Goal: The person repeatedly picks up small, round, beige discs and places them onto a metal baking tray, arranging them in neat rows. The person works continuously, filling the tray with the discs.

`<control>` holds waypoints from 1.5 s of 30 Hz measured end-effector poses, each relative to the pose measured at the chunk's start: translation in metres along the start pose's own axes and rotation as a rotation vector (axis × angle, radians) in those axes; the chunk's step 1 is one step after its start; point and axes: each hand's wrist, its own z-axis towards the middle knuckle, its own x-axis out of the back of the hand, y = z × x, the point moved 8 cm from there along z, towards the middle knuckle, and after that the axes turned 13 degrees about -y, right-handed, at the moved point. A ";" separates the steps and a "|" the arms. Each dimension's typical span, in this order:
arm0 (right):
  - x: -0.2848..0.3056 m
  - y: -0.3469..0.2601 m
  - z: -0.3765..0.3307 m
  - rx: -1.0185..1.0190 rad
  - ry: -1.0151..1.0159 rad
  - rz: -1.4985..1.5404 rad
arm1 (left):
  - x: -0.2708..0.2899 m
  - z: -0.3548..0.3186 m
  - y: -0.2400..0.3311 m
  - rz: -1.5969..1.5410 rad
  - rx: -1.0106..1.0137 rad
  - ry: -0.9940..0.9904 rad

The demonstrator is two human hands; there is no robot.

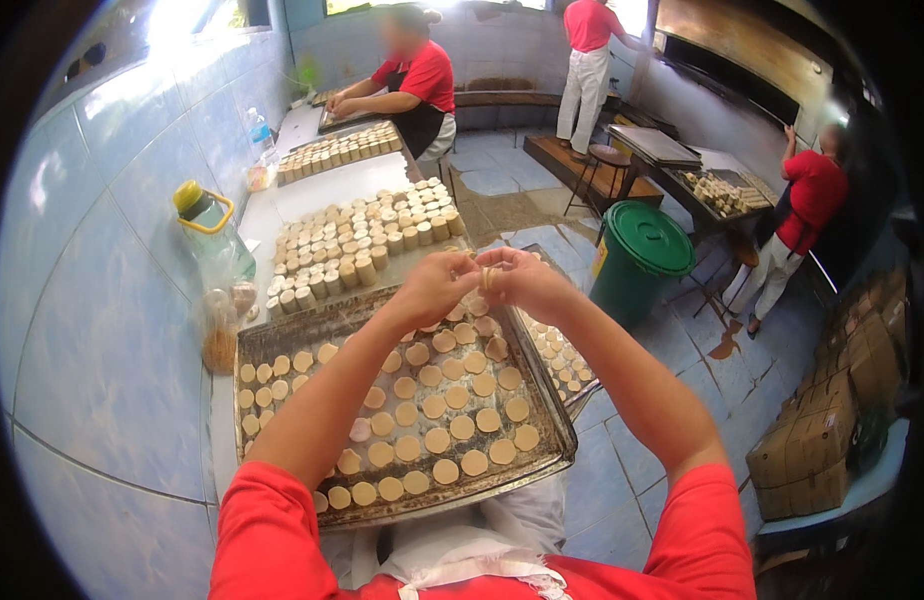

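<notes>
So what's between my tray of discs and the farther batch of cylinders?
Past your tray, the head view shows a nearer batch of pale upright cylinders, then a stretch of white surface.

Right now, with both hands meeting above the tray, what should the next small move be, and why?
Probably a gentle pinch between the left hand and the right hand, before parting them: their fingertips come together over the far part of the tray, and whatever lies between them is too small to make out. Flat pale rounds lie spread on the tray.
</notes>
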 end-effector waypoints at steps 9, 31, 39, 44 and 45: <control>0.006 0.007 0.008 -0.056 0.090 0.029 | 0.017 -0.007 -0.011 -0.122 0.107 0.044; -0.012 -0.007 0.015 0.081 0.006 0.033 | 0.024 -0.018 -0.017 -0.022 0.158 0.033; -0.030 -0.003 0.019 0.022 -0.005 -0.035 | 0.028 -0.023 -0.024 -0.092 0.173 0.020; -0.024 0.010 0.023 -0.056 0.040 0.037 | 0.036 -0.032 -0.028 0.249 0.147 0.081; -0.022 0.012 0.024 -0.070 0.057 0.008 | 0.038 -0.036 -0.029 0.422 0.185 0.093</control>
